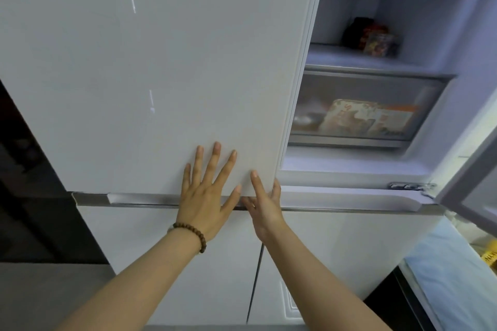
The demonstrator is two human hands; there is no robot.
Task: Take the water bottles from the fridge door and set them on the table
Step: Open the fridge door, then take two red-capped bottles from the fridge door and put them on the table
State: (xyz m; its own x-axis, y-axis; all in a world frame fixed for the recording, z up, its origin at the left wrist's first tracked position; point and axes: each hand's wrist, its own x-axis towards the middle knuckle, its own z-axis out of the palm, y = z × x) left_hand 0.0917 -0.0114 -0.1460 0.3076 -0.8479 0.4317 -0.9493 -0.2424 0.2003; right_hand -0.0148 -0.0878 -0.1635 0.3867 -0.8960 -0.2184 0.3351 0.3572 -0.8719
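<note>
A white fridge fills the view. Its upper left door [161, 75] is closed; the upper right door [473, 185] stands swung out at the right edge. My left hand [208, 196] lies flat on the lower part of the left door, fingers spread, a bead bracelet on its wrist. My right hand [262, 201] is at that door's lower right corner, thumb on the face and fingers curled under the bottom edge by the handle recess [139, 199]. No water bottles are in view; the inner side of both doors is hidden.
The open right compartment shows shelves, a dark packet [373, 37] on one, and a clear drawer [360, 115] holding packaged food. Two lower white doors [336, 263] are closed. A light blue surface [451, 277] lies at the lower right, a dark cabinet [29, 183] at the left.
</note>
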